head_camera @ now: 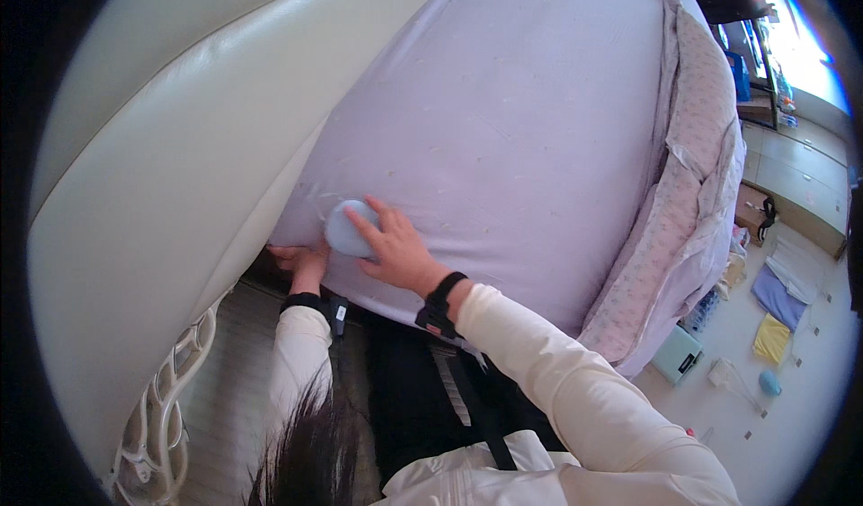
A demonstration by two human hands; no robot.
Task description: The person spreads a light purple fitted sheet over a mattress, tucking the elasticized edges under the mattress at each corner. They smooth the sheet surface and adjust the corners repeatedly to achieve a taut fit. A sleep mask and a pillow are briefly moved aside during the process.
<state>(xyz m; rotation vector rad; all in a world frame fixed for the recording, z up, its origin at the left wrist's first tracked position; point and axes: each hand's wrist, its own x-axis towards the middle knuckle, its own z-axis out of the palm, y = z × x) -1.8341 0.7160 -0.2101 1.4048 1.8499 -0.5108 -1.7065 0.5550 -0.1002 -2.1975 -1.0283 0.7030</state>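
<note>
My right hand (402,248) rests on a pale blue round object (350,228), with fingers spread over its top and side. That object lies against the lilac fitted sheet (512,135) on a bed mattress, near the corner beside the padded headboard. My left hand (301,261) is at the mattress corner, just below the blue object. Its fingertips reach toward the gap by the headboard and are partly hidden, so its grip is unclear. Both wrists wear black bands.
A cream padded headboard (202,122) rises on the left, above ornate pale scrollwork (162,411). A floral quilt (688,176) lies bunched along the bed's right side. On the floor at right are a mint box (677,356) and folded cloths (779,297). Dark hair hangs low in view.
</note>
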